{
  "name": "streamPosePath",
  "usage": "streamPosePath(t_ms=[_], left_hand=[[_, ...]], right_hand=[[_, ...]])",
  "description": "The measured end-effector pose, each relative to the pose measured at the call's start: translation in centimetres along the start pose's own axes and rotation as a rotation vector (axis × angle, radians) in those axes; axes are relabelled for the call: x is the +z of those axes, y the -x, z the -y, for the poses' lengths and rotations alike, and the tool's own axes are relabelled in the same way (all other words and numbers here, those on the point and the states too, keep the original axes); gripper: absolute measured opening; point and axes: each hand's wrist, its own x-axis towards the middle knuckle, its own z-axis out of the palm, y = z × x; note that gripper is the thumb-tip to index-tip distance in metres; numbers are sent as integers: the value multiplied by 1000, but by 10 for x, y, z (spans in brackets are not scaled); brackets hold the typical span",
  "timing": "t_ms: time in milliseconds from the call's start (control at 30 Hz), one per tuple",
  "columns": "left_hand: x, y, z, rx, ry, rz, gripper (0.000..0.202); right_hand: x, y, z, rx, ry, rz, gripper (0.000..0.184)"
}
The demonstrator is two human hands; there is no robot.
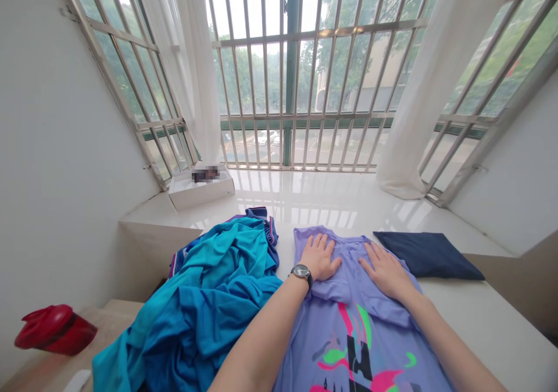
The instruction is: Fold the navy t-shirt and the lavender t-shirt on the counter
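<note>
A lilac T-shirt (pixel 353 334) with a pink, green and black print lies spread out in front of me on a white surface (pixel 479 316). My left hand (pixel 320 256), with a dark wristwatch (pixel 301 273) on the wrist, rests flat on the shirt's upper left part, fingers stretched out. My right hand (pixel 386 271) lies flat on the upper right part, fingers also extended. Neither hand holds anything. A fold of lilac cloth bunches between and below the hands.
A crumpled pile of teal and blue clothes (pixel 204 305) lies to the left. A folded navy cloth (pixel 429 254) sits to the right. A white box (pixel 201 187) stands on the glossy window ledge. A red object (pixel 54 329) sits low left. Barred windows and white curtains stand behind.
</note>
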Motion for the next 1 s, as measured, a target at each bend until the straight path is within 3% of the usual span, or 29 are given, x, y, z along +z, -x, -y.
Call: streamPosePath(t_ms=[200,467,600,733,800,900,1000], left_hand=[[-3,-3,3,4,25,45,72],[-56,19,31,-50,-55,166,78],[-64,36,53,-100,-124,194,74],[-56,46,69,-115,-150,162,67],[-53,49,73,-101,-169,125,66],[-53,52,78,-87,-172,107,65],[-55,52,82,-87,-141,107,67]], right_hand=[[3,0,0,-4,-41,-18,74],[-5,-10,1,1,-113,-42,69],[-25,-15,52,-115,-208,-191,59],[-38,-14,127,-296,-343,-214,53],[-36,-11,153,-317,-344,-185,54],[-25,-8,167,-291,-332,-129,55],[-14,-6,161,-282,-355,-111,54]])
